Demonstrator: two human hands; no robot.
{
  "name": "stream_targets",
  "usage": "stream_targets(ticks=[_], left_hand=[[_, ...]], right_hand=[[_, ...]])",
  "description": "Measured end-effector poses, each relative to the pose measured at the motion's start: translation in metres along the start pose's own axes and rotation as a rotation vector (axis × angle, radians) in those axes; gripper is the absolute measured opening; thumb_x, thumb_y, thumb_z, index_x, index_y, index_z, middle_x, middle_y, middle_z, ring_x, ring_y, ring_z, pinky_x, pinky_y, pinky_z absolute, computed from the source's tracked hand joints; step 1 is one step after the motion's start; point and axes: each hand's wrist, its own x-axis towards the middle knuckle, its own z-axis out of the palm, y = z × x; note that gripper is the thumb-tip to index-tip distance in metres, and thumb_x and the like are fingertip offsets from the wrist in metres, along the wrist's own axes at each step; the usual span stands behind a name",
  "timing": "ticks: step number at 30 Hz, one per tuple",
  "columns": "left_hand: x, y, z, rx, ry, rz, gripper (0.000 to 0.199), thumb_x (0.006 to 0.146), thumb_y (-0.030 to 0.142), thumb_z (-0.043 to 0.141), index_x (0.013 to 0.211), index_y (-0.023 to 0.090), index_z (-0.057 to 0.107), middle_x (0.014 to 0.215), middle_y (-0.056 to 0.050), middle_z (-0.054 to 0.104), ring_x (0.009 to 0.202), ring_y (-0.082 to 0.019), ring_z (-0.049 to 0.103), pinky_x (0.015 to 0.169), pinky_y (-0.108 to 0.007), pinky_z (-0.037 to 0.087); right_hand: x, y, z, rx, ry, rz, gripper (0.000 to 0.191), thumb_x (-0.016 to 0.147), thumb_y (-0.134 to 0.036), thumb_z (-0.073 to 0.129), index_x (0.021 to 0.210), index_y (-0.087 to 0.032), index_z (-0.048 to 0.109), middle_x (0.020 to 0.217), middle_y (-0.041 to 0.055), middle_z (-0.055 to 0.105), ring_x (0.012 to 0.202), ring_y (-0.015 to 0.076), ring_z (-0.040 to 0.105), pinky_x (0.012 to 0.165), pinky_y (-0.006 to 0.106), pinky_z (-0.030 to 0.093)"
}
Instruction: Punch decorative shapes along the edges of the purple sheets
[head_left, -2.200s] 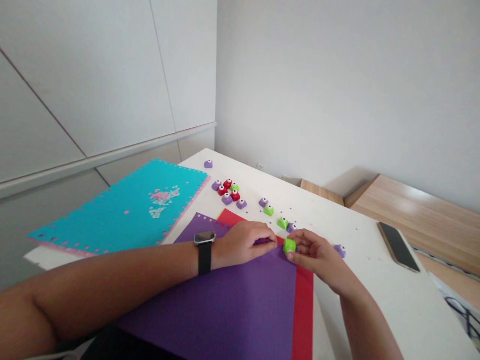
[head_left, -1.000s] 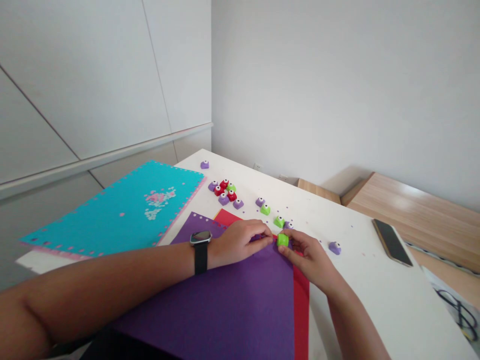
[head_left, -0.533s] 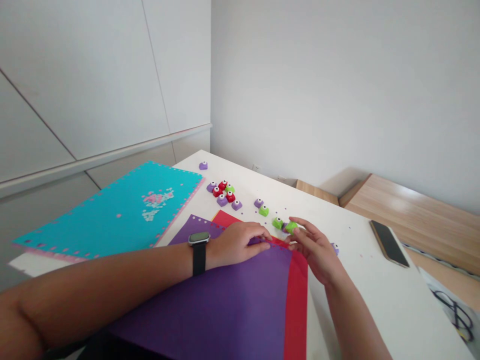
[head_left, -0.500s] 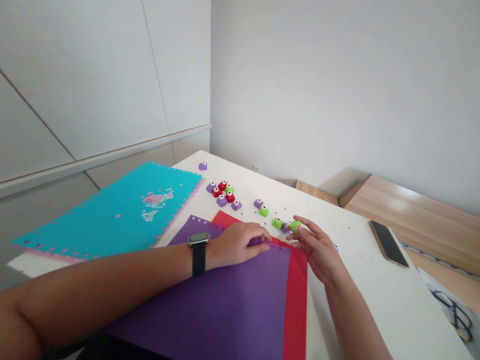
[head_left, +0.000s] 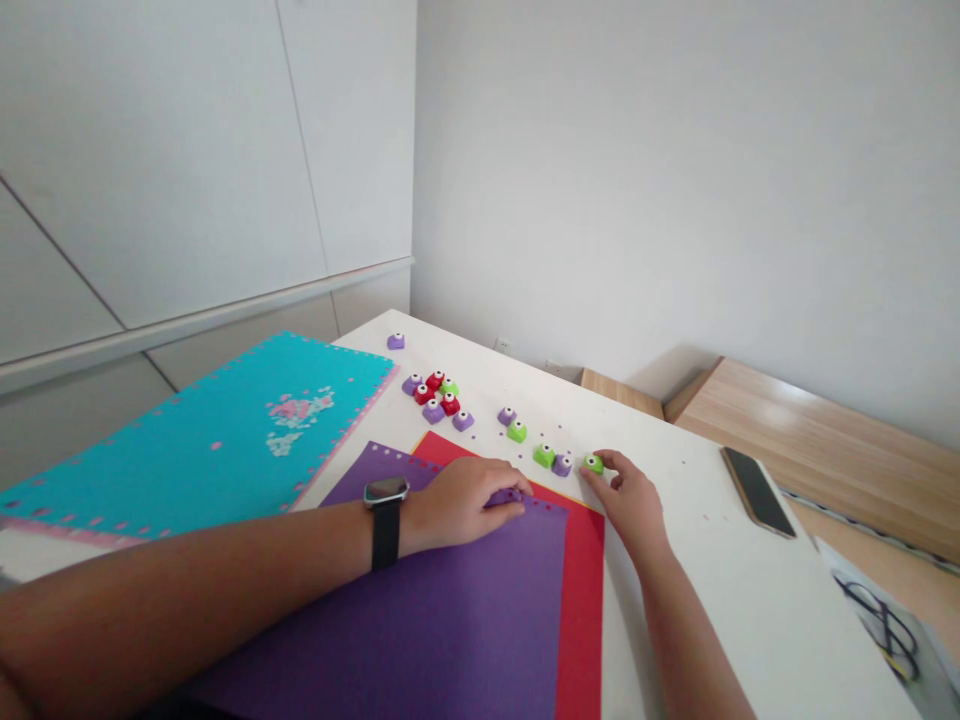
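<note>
Right fingers grasp a green craft punch on the white table. Left fingers rest at the punched edge of a purple sheet, over a red sheet; cannot tell if they pinch it. Other punches trail toward the table's far corner; a phone lies by its right edge, a blue sheet at its left.

The right hand has carried the green punch from purple paper to tabletop.
</note>
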Motion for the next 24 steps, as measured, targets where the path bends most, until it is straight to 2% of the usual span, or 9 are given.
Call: stream_targets(ticks=[4,6,8,11,15,18,20,22,24], left_hand=[[-0.001,0.0,-0.001,-0.018,-0.026,0.06,0.027,0.098,0.028,0.061,0.124,0.025,0.067,0.12,-0.006,0.074,0.11,-0.025,0.068,0.098,-0.035,0.049],[-0.002,0.0,-0.002,-0.035,-0.037,0.09,0.031,0.098,0.026,0.06,0.129,0.026,0.064,0.125,-0.006,0.072,0.113,-0.025,0.068,0.1,-0.036,0.049],[-0.003,0.0,-0.001,-0.051,-0.038,0.099,0.033,0.098,0.025,0.06,0.13,0.026,0.063,0.126,-0.006,0.072,0.115,-0.025,0.067,0.1,-0.036,0.049],[-0.004,-0.001,0.001,-0.07,-0.011,0.09,0.03,0.099,0.024,0.059,0.128,0.026,0.064,0.124,-0.005,0.073,0.114,-0.023,0.068,0.1,-0.035,0.049],[-0.003,-0.001,0.001,-0.078,0.01,0.072,0.027,0.099,0.024,0.06,0.125,0.025,0.065,0.121,-0.004,0.074,0.113,-0.023,0.068,0.099,-0.035,0.049],[-0.002,-0.001,0.001,-0.088,0.028,0.052,0.024,0.098,0.024,0.061,0.122,0.025,0.065,0.119,-0.004,0.074,0.112,-0.022,0.068,0.098,-0.034,0.049],[-0.001,0.0,0.001,-0.096,0.043,0.047,0.023,0.097,0.023,0.062,0.12,0.024,0.066,0.117,-0.003,0.075,0.11,-0.021,0.069,0.097,-0.033,0.049],[-0.001,0.0,0.0,-0.099,0.055,0.05,0.022,0.097,0.022,0.063,0.118,0.024,0.066,0.116,-0.003,0.075,0.108,-0.02,0.069,0.096,-0.032,0.05],[-0.001,0.002,-0.001,-0.096,0.062,0.05,0.022,0.097,0.021,0.062,0.118,0.023,0.067,0.115,-0.003,0.075,0.107,-0.02,0.069,0.096,-0.032,0.05]], right_hand=[[0.004,-0.003,0.004,-0.06,-0.051,-0.135,0.04,0.076,-0.055,0.075,0.103,-0.025,0.079,0.107,0.0097,0.076,0.103,0.0319,0.067,0.096,0.045,0.049],[0.007,0.0,-0.004,-0.092,-0.034,-0.158,0.047,0.08,-0.057,0.072,0.111,-0.023,0.077,0.112,0.0117,0.074,0.111,0.0326,0.064,0.1,0.046,0.047],[0.009,0.008,-0.021,-0.141,0.018,-0.14,0.049,0.087,-0.058,0.063,0.117,-0.021,0.074,0.115,0.0149,0.072,0.113,0.0335,0.062,0.099,0.049,0.046],[0.008,0.024,-0.052,-0.218,0.044,-0.092,0.043,0.088,-0.051,0.059,0.112,-0.019,0.075,0.107,0.0164,0.071,0.105,0.0348,0.063,0.097,0.051,0.045],[0.003,0.044,-0.077,-0.245,-0.07,-0.054,0.034,0.072,-0.038,0.073,0.1,-0.02,0.078,0.101,0.0137,0.073,0.089,0.0316,0.067,0.086,0.046,0.05],[0.002,0.048,-0.077,-0.243,-0.118,-0.022,0.022,0.065,-0.028,0.074,0.085,-0.021,0.077,0.09,0.0118,0.073,0.08,0.0303,0.066,0.081,0.046,0.05],[0.003,0.044,-0.073,-0.221,-0.13,-0.008,0.015,0.066,-0.027,0.073,0.079,-0.021,0.076,0.085,0.0112,0.072,0.077,0.0299,0.066,0.081,0.048,0.05],[0.003,0.032,-0.068,-0.182,-0.143,-0.006,0.019,0.073,-0.033,0.072,0.087,-0.021,0.075,0.089,0.0109,0.073,0.076,0.0281,0.066,0.078,0.047,0.052],[0.0,0.013,-0.062,-0.063,-0.19,0.005,0.03,0.081,-0.042,0.069,0.102,-0.021,0.073,0.093,0.0097,0.074,0.077,0.026,0.068,0.07,0.043,0.056]])
